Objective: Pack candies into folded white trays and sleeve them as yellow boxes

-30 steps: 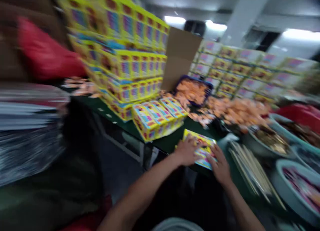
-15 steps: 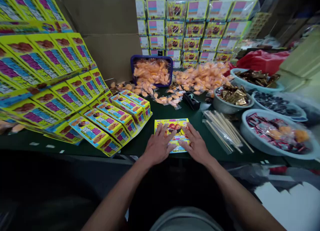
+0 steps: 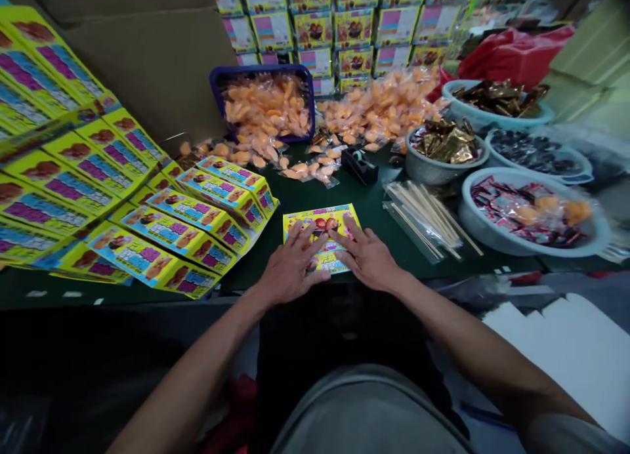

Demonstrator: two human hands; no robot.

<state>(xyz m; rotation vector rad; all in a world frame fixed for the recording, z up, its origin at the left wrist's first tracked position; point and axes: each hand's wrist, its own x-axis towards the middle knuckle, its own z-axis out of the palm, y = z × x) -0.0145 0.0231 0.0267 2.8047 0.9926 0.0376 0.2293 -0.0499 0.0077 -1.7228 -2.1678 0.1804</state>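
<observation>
A yellow printed sheet or flat packet (image 3: 329,264) with a picture of red food lies on the dark green table, close to its front edge. On its left part rests my left hand (image 3: 294,262), fingers spread. My right hand (image 3: 367,254) lies over its right part, fingers stretched out too. The fingertips of both hands almost meet near the printed picture, which they partly cover. Neither hand grips anything. Beyond the sheet stands a black tape dispenser (image 3: 360,166).
Filled yellow boxes (image 3: 162,244) are stacked at left. A blue basket (image 3: 213,90) holds wrapped orange pieces, with more heaped beside it. Wooden sticks in a clear bag (image 3: 427,218) lie at right, near a bowl of red packets (image 3: 536,243) and a bowl of gold packets (image 3: 433,168).
The camera view has tilted down and shifted, so the table's things appear higher and further left. My hands stay flat on the sheet; my right hand has slid slightly inward over it.
</observation>
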